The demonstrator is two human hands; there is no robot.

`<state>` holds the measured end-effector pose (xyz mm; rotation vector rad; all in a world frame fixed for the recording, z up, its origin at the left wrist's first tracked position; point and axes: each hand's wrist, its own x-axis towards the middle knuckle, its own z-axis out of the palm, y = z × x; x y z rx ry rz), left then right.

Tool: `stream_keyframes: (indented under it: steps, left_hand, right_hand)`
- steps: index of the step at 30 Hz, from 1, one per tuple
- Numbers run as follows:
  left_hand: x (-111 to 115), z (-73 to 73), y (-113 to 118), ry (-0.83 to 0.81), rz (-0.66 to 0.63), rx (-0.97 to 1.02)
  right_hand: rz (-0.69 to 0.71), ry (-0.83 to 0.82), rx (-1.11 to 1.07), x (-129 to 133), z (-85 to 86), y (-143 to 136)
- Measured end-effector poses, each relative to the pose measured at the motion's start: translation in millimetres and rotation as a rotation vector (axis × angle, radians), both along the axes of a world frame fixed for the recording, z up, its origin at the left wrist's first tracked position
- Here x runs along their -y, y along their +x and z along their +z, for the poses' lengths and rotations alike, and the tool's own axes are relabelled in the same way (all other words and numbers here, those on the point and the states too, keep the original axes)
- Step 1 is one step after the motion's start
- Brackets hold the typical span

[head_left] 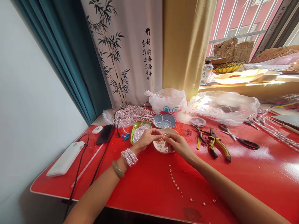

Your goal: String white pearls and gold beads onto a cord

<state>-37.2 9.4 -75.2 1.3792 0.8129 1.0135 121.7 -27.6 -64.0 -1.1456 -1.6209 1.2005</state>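
Observation:
Above a white dish (163, 150) of small gold beads, my left hand (149, 137) and my right hand (177, 145) are close together. The fingertips of each are pinched; whatever lies between them is too small to make out. Just left of the dish stands a green tray (133, 134) holding white pearl beads (141, 132). Behind is a blue dish (171, 121) with a bead strand over it. On the red table nearer me lies a curved line of spaced beads (173, 178), partly beside my right forearm.
Pliers (217, 143), scissors (238, 138) and a smaller cutter (200, 137) lie to the right. Pearl strands (133, 114) and plastic bags (168, 99) are at the back. A black phone (104, 134), a white power bank (65, 158) and cables are at left.

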Motion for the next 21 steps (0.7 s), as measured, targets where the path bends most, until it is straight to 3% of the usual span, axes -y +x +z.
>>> stream_keyframes:
  steps: [9,14,16,21]
  left_hand:
    - [2.2,4.8,0.0,0.047,0.034,0.004]
    - [0.3,5.7,-2.1,0.106,0.04,-0.104]
    - [-0.2,6.2,-2.9,0.184,0.033,-0.242]
    - [6.4,5.0,-0.4,0.53,0.15,-0.842]
  right_hand:
    - [0.008,0.088,-0.037,4.2,3.8,-0.9]
    - [-0.01,0.068,-0.027,2.8,3.1,0.0]
    - [-0.013,0.057,-0.043,2.0,1.9,1.1]
    - [-0.035,0.066,-0.076,-0.1,-1.7,2.7]
